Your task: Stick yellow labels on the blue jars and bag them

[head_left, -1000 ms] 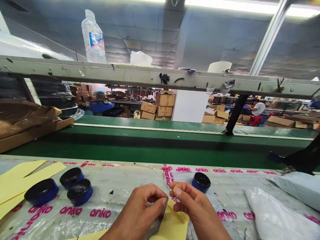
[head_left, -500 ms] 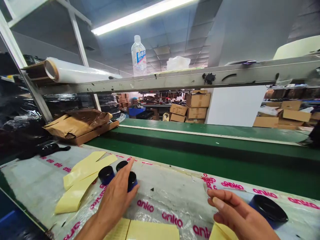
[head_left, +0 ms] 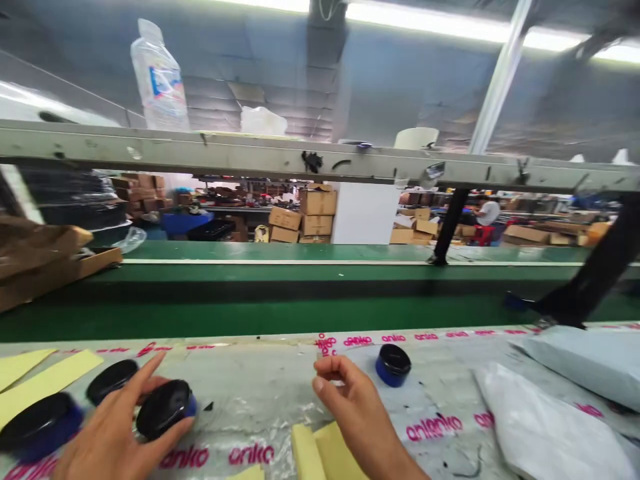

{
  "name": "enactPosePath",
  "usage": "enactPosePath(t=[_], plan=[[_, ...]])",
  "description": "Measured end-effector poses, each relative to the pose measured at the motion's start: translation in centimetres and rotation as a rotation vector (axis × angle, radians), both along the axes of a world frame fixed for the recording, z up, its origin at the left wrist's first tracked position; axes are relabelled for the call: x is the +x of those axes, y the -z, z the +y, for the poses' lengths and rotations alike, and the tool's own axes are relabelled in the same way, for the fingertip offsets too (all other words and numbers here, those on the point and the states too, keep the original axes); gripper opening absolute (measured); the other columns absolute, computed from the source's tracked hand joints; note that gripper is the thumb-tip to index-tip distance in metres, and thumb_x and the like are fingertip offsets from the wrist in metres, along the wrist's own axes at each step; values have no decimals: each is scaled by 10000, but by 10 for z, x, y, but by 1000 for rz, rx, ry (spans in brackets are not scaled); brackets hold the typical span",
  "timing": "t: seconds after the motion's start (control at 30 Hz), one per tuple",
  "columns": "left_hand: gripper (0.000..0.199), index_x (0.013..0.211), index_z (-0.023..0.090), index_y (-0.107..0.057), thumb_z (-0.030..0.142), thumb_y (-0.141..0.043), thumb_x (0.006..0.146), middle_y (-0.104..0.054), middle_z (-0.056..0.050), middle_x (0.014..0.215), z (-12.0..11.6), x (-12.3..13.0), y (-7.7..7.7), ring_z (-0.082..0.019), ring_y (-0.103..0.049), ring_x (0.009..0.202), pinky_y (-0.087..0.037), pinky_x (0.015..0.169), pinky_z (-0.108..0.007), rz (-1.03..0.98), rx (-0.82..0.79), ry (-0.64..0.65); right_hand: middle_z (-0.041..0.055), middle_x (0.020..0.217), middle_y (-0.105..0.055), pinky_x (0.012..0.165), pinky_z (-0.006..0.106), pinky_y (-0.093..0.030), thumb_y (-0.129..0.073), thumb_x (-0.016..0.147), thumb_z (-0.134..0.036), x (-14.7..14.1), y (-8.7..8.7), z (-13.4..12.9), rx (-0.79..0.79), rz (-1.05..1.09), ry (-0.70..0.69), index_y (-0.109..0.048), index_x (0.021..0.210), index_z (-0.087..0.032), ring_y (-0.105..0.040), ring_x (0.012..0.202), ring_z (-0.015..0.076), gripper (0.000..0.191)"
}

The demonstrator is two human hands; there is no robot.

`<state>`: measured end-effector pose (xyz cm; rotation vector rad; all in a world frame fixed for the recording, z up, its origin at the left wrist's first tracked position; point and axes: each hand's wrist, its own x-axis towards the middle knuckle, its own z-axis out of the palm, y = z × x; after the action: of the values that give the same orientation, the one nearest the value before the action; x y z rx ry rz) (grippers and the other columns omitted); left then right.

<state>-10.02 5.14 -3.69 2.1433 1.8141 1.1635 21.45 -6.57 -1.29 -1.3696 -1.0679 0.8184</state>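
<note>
My left hand (head_left: 115, 427) is at the lower left, with its thumb and fingers around a blue jar with a black lid (head_left: 165, 408). Two more such jars (head_left: 111, 381) (head_left: 40, 425) stand just beyond and beside it, and strips of yellow paper (head_left: 45, 380) lie at the far left. My right hand (head_left: 350, 407) is curled near the middle of the table, with no object visible between its fingertips. To its right stands a fourth jar (head_left: 393, 365), apart from the fingers. A folded yellow sheet (head_left: 325, 453) lies just below that hand.
The table's plastic cover (head_left: 260, 380) carries pink "anko" printing. White plastic bags (head_left: 545, 427) lie at the right. Beyond the table's far edge runs a green conveyor belt (head_left: 250, 313), below a metal rail (head_left: 300, 157). Cardboard boxes (head_left: 303, 220) and a distant person (head_left: 487, 213) stand farther back.
My hands no longer pinch the yellow sheet together. My left hand has moved left onto a jar, and my right hand has drawn away. The view has swung back level.
</note>
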Motion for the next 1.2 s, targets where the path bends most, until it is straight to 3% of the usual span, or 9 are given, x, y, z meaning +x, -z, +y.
enactPosePath(t=[0.1, 0.2, 0.4, 0.53, 0.63, 0.73, 0.97, 1.07, 1.2], plan=[[913, 1470, 424, -361, 746, -677, 676, -735, 16, 1103, -4, 36, -11, -377, -693, 1069, -551, 909, -555, -138, -74, 163, 78, 1038, -680, 769, 364, -477, -636, 843, -415, 5, 5, -6, 17, -65, 68, -643, 1052, -195, -607, 822, 213, 303], [1004, 1504, 373, -324, 698, -724, 643, -687, -57, 1183, -18, 82, -25, -365, -697, 1077, -542, 965, -536, -345, -172, 303, 98, 1108, -667, 788, 371, -486, -642, 841, -378, 3, 3, -11, 48, -43, 103, -617, 1094, -197, -614, 897, 229, 312], [967, 1510, 313, -325, 524, -729, 657, -679, -62, 1146, -33, 165, -41, -320, -734, 937, -592, 833, -479, -294, -164, 445, 112, 1280, -593, 897, 405, -505, -816, 655, -335, -6, -4, 7, 114, 189, 66, -437, 1368, -221, -592, 1110, 282, 816], [897, 1513, 256, -333, 373, -653, 683, -680, -63, 1117, -32, 198, -38, -295, -732, 933, -600, 807, -442, -269, -139, 458, 124, 1253, -582, 904, 419, -502, -797, 572, -295, -3, -5, 17, 86, 337, 162, -393, 1368, -191, -596, 1086, 294, 899], [872, 1511, 266, -331, 397, -648, 709, -677, -58, 1118, -34, 209, -33, -298, -724, 958, -590, 844, -470, -304, -133, 475, 128, 1238, -581, 852, 410, -512, -764, 540, -267, 7, -6, 18, 70, 403, 173, -384, 1353, -174, -617, 991, 273, 903], [893, 1511, 313, -329, 447, -699, 710, -667, -68, 1232, -37, 210, -28, -317, -697, 1079, -569, 927, -493, -380, -139, 598, 129, 1293, -569, 790, 363, -521, -750, 541, -228, 22, -10, 15, 66, 445, 132, -362, 1375, -177, -621, 976, 243, 922], [853, 1529, 409, -273, 422, -658, 768, -630, -39, 1385, -44, 210, -26, -303, -670, 1181, -512, 1039, -526, -493, -289, 781, 142, 1394, -551, 681, 312, -493, -715, 583, -153, 51, -23, 6, 60, 532, -125, -286, 1452, -186, -648, 815, 167, 970], [945, 1539, 381, -239, 360, -738, 737, -660, -41, 1339, -45, 210, -24, -275, -687, 1141, -512, 1046, -482, -489, -318, 830, 130, 1422, -537, 788, 330, -501, -726, 607, -163, 52, -21, 2, 58, 487, -130, -322, 1440, -206, -646, 937, 186, 927], [956, 1536, 397, -226, 272, -731, 734, -666, -10, 1296, -46, 206, -18, -234, -706, 1066, -546, 974, -413, -448, -250, 759, 134, 1429, -526, 988, 406, -467, -810, 646, -290, 48, -11, 1, 94, 470, -96, -406, 1376, -225, -606, 1156, 254, 836]])
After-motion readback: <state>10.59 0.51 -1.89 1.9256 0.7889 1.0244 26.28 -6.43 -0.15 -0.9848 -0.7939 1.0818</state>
